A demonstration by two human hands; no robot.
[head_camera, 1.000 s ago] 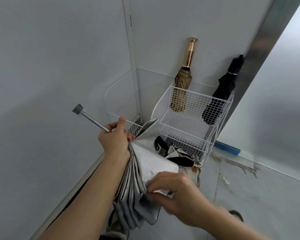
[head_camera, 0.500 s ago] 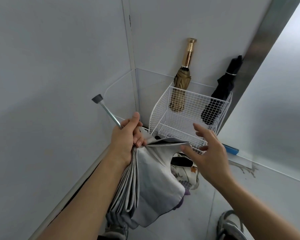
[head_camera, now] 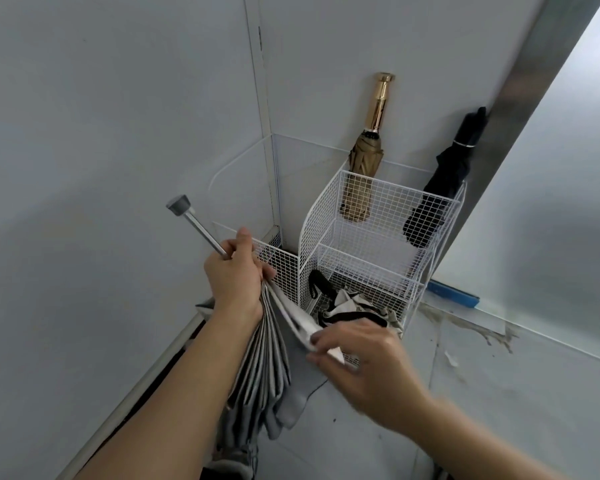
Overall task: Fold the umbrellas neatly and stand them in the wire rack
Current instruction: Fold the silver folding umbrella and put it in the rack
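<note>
Left hand [head_camera: 234, 277] clenched around the grey umbrella [head_camera: 260, 368] at shaft and gathered canopy, just left of the wire rack [head_camera: 378, 216]. Right hand [head_camera: 364, 365] pinches one canopy fold before the rack. Gold umbrella [head_camera: 364, 168] and black umbrella [head_camera: 447, 178] stand at the rack's rear.

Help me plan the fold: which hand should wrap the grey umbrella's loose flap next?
Right. The right hand pinches the loose flap, while the left hand grips the grey umbrella near its shaft, anchoring the gathered pleats.

Bare forearms [head_camera: 174, 393] lead to 2 bare hands: left hand [head_camera: 234, 277], right hand [head_camera: 364, 365].
</note>
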